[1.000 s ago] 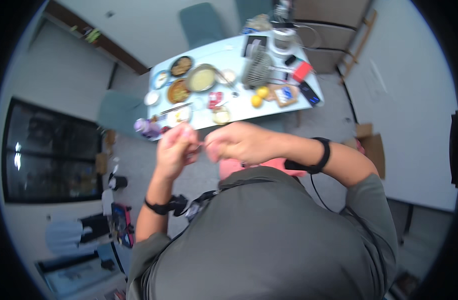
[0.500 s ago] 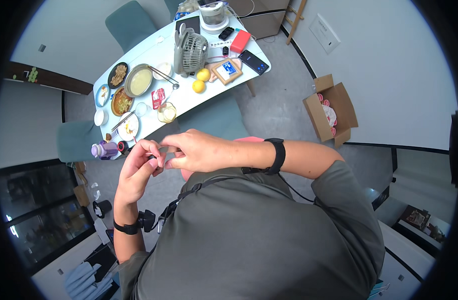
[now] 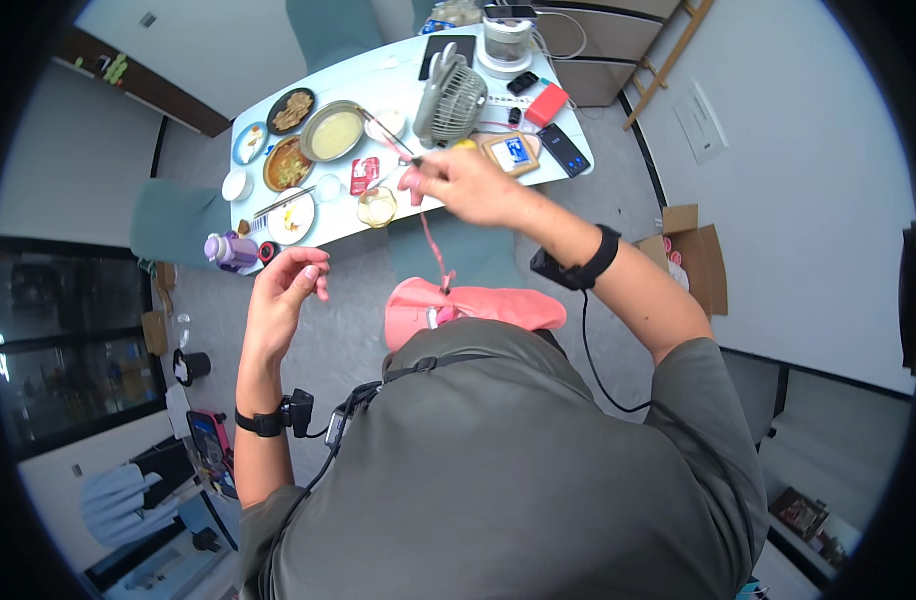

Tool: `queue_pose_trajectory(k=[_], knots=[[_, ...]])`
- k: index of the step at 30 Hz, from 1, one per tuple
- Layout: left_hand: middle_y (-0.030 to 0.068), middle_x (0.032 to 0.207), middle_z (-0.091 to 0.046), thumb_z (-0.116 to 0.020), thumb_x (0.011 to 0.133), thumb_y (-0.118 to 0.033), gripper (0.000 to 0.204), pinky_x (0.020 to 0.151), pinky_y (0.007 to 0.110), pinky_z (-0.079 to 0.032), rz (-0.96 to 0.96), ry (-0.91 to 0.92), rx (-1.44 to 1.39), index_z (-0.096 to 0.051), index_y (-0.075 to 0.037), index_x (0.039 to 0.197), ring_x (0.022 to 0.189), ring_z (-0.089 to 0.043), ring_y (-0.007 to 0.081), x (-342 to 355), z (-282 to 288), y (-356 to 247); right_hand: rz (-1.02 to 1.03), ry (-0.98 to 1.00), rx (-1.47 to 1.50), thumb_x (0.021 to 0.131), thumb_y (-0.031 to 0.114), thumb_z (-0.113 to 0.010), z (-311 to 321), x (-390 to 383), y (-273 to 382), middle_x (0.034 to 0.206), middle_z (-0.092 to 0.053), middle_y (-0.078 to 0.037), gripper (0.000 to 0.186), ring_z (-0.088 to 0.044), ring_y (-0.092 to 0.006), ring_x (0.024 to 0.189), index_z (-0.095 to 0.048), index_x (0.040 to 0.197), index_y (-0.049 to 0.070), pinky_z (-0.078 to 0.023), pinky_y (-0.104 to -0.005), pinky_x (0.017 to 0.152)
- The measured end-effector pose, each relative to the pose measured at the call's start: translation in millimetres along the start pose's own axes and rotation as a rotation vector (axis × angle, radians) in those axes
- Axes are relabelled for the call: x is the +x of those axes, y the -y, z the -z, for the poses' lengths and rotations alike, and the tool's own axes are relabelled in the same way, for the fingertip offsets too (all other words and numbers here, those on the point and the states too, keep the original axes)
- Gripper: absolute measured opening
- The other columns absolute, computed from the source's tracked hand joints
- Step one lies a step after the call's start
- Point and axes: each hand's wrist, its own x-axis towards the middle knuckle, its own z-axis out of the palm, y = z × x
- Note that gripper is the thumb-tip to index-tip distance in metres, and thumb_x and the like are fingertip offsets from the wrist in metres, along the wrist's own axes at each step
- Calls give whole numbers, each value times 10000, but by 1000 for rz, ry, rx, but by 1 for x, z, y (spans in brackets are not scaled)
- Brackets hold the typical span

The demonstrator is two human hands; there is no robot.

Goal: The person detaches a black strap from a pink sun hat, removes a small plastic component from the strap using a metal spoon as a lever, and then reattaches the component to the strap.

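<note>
Cord (image 3: 434,243): pink, hanging from the right hand (image 3: 473,187) toward six o'clock, its knotted-looking lower end at the pink cloth (image 3: 508,303) over the lap.
Right-hand grip: fingers drawn together, apparently pinching the cord, at twelve o'clock from the cloth, before the table (image 3: 333,220).
Left hand (image 3: 281,293): nine o'clock from the cloth, apart from the cord, fingers loosely curled, seemingly holding nothing.
Done: cord's upper stretch raised, by my judgement.
Left: lower end, not lifted; whether it is tied, I cannot tell.
</note>
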Motion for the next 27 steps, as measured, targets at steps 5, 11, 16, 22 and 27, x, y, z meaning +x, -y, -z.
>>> queue_pose_trajectory(k=[5, 11, 16, 22, 27], knots=[[96, 1113, -664, -631, 992, -51, 216, 821, 283, -544, -32, -50, -110, -635, 41, 1187, 898, -640, 144, -14, 22, 19, 40, 27, -38, 1042, 210, -596, 13, 56, -20, 961, -765, -89, 323, -690, -167, 1049, -670, 846, -35, -523, -305, 881], [130, 1030, -692, -600, 1033, -122, 231, 747, 290, -583, 18, -74, -218, -624, 41, 1194, 812, -684, 153, -31, 29, 28, 84, -44, -113, 1023, 267, -610, 9, 94, -29, 911, -769, -67, 296, -677, -142, 849, -762, 1050, 14, -517, -305, 809], [99, 875, -690, -582, 1047, -150, 235, 619, 263, -559, 50, -77, -242, -626, 37, 1184, 684, -663, 129, -42, 41, 33, 52, -38, -124, 1028, 291, -617, -2, 122, -55, 891, -764, -59, 321, -669, -134, 821, -753, 985, 3, -517, -312, 782], [87, 838, -691, -584, 1045, -141, 223, 607, 257, -548, 34, -59, -205, -637, 30, 1178, 682, -665, 122, -35, 47, 35, -115, 11, -274, 982, 308, -653, -11, 139, -130, 854, -756, -91, 285, -699, -222, 819, -761, 929, 50, -518, -371, 795], [104, 889, -708, -573, 1041, -109, 204, 631, 271, -565, -5, -127, -202, -638, 31, 1175, 724, -688, 143, -33, 43, 30, -182, 76, -313, 958, 263, -670, -13, 125, -142, 872, -769, -93, 262, -716, -218, 841, -738, 1020, 18, -529, -364, 809]])
